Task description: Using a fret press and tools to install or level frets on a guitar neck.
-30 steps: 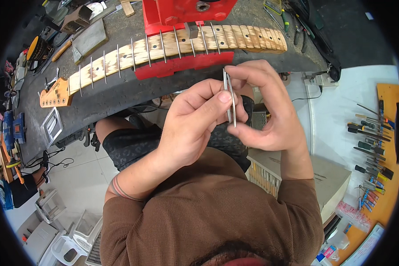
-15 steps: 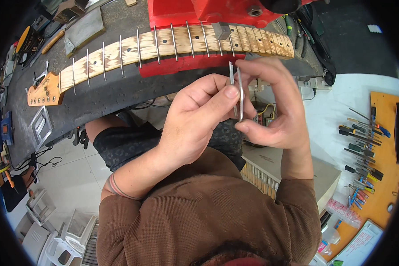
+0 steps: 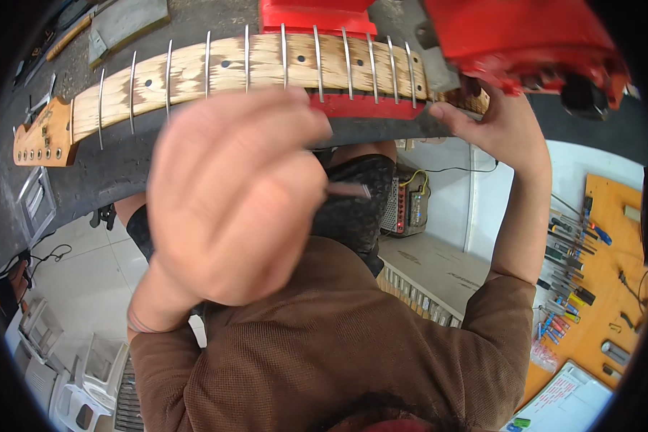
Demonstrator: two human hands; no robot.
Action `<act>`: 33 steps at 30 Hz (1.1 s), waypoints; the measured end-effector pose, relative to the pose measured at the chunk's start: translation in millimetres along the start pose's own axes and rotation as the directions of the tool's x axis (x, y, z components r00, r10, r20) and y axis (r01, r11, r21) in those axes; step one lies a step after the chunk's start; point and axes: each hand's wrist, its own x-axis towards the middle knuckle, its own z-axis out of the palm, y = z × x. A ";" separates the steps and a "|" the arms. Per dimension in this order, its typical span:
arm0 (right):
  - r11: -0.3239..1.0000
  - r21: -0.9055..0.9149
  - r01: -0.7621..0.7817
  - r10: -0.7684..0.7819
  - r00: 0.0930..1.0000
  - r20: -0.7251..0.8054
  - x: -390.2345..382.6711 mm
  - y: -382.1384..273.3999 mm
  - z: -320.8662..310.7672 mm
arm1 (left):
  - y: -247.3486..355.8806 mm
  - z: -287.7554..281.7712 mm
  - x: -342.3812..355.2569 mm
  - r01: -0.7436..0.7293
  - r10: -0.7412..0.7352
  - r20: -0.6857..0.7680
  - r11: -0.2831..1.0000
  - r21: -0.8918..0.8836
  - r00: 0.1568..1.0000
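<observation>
A pale guitar neck (image 3: 187, 66) with metal frets across much of its board lies left to right over the bench. My left hand (image 3: 237, 198), blurred and close to the camera, is closed in front of the near edge of the neck. A short piece of fret wire (image 3: 349, 189) sticks out from its right side. My right hand (image 3: 498, 133) is at the body end of the neck, its thumb by the near edge. Its curled fingers go partly out of sight beneath a red metal tool (image 3: 518, 43) with a grey block (image 3: 439, 70) over the neck.
A red support (image 3: 363, 108) lies under the neck on the dark bench (image 3: 122, 167). A grey flat stone (image 3: 126, 29) sits behind it at the left, and a metal frame (image 3: 37, 205) near the bench edge. Hand tools (image 3: 565, 248) hang on an orange board (image 3: 612, 288) at right.
My hands have parted: the left swung left with fret wire, the right went up and right to the neck's end. The red tool and its block now appear farther right along the neck.
</observation>
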 end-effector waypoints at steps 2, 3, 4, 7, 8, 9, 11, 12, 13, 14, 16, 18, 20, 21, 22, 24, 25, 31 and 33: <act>1.000 -0.006 0.024 -0.025 0.999 -0.026 1.5 -2.8 3.2 | -17.1 -12.0 -0.5 0.010 -0.011 0.001 0.989 0.150 1.000; 1.000 -0.007 0.023 -0.023 1.000 -0.017 1.8 -2.8 2.9 | -21.3 -13.7 0.9 0.018 -0.018 0.000 0.989 0.146 1.000; 0.999 -0.046 0.022 -0.022 1.000 -0.004 1.9 -2.7 2.1 | -24.7 -14.9 1.8 0.034 -0.038 0.015 0.980 0.195 0.999; 0.998 -0.066 0.024 -0.023 1.000 0.001 2.5 2.1 4.1 | -29.5 -16.8 -0.2 0.070 -0.082 0.038 0.968 0.242 0.996; 0.996 -0.072 0.046 -0.046 0.999 -0.003 1.9 7.3 4.6 | -30.4 -17.1 -1.2 0.086 -0.100 0.046 0.966 0.244 0.994; 0.995 -0.078 0.070 -0.070 0.997 -0.006 2.1 9.8 5.0 | -31.1 -17.3 -2.4 0.102 -0.119 0.053 0.963 0.248 0.991; 0.997 -0.054 0.050 -0.050 0.999 0.006 3.1 7.5 5.8 | -32.9 -16.4 -3.9 0.114 -0.128 0.045 0.965 0.234 0.991; 0.999 -0.029 0.031 -0.031 0.999 0.013 3.4 6.6 6.3 | -34.0 -15.8 -4.5 0.121 -0.133 0.038 0.967 0.223 0.990; 0.999 -0.030 0.031 -0.031 0.999 0.015 3.6 8.9 8.0 | -34.8 -15.2 -5.0 0.123 -0.134 0.037 0.967 0.222 0.990; 0.997 0.007 0.073 -0.073 0.997 -0.018 3.8 13.4 10.7 | -35.3 -14.5 -5.4 0.119 -0.128 0.028 0.970 0.214 0.991; 0.992 0.043 0.116 -0.114 0.992 -0.049 3.6 15.4 10.9 | -34.1 -13.7 -4.9 0.119 -0.125 0.018 0.972 0.204 0.992; 0.999 -0.025 0.037 -0.037 0.999 0.021 2.9 11.7 6.8 | -29.2 -13.5 -0.7 0.118 -0.128 0.031 0.965 0.236 0.991; 0.998 -0.012 0.057 -0.057 0.998 0.021 5.1 10.1 7.1 | -28.8 -13.7 -0.8 0.118 -0.129 0.032 0.962 0.244 0.991; 0.997 0.000 0.076 -0.076 0.997 0.020 5.9 8.8 6.4 | -28.5 -14.0 -1.0 0.117 -0.129 0.032 0.961 0.251 0.991; 0.997 -0.001 0.075 -0.075 0.997 0.020 5.9 8.4 3.3 | -28.2 -14.4 -1.2 0.118 -0.130 0.032 0.961 0.251 0.991; 0.998 -0.066 -0.002 0.014 0.981 0.192 5.2 8.9 -3.7 | -27.5 -15.0 -1.8 0.121 -0.136 0.039 0.955 0.269 0.990; 0.998 -0.065 0.000 0.013 0.981 0.192 5.4 8.6 -3.8 | -27.9 -15.1 -2.2 0.122 -0.138 0.039 0.955 0.271 0.990; 0.995 0.023 0.097 -0.098 0.994 0.044 4.5 11.8 7.7 | -29.4 -14.8 -3.6 0.112 -0.125 0.036 0.961 0.254 0.992; 0.996 0.037 0.076 -0.076 0.997 0.017 2.9 14.3 9.6 | -29.9 -14.7 -3.9 0.110 -0.125 0.041 0.957 0.269 0.991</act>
